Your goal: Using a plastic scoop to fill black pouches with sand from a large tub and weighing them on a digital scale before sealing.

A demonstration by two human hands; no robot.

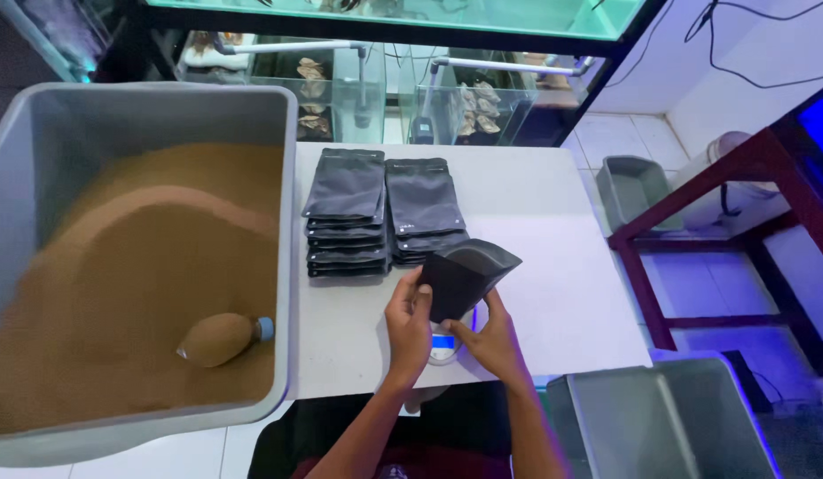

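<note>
Both hands hold one black stand-up pouch [465,275] above a small white scale [447,344] at the table's near edge. My left hand [408,321] grips the pouch's left side. At its lower right, my right hand [493,341] holds it from below. The pouch's mouth is spread open and points up to the right. Two stacks of flat black pouches [380,211] lie just beyond on the white table [553,266].
A large grey tub [287,222] full of brown powder stands at the left, with a cut plastic bottle scoop [221,338] lying in it. A grey bin [660,417] sits at the lower right. Glass tanks [447,98] line the back; a dark red table frame [695,213] stands at the right.
</note>
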